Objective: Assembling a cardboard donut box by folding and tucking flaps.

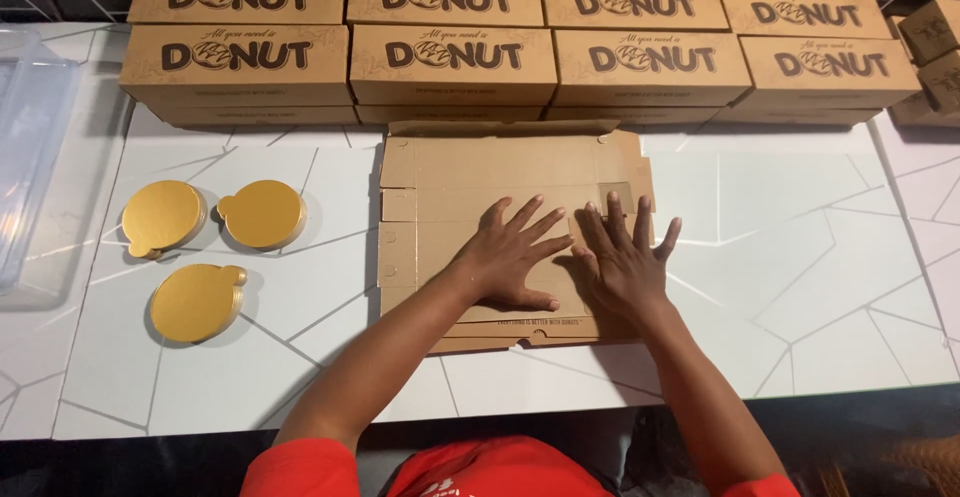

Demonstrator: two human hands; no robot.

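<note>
A flat, unfolded brown cardboard box blank (470, 172) lies on the white table in front of me. My left hand (515, 252) rests palm down on its middle, fingers spread. Beside it, my right hand (625, 257) presses flat on the blank's right part, fingers apart. Both hands touch the cardboard and hold nothing.
Folded brown printed boxes (450, 57) are stacked in two rows along the table's far edge. Three stacks of round gold cake boards (262, 213) lie to the left. A clear plastic bin (25, 147) stands at the far left. The white table (800, 257) has grey line patterns.
</note>
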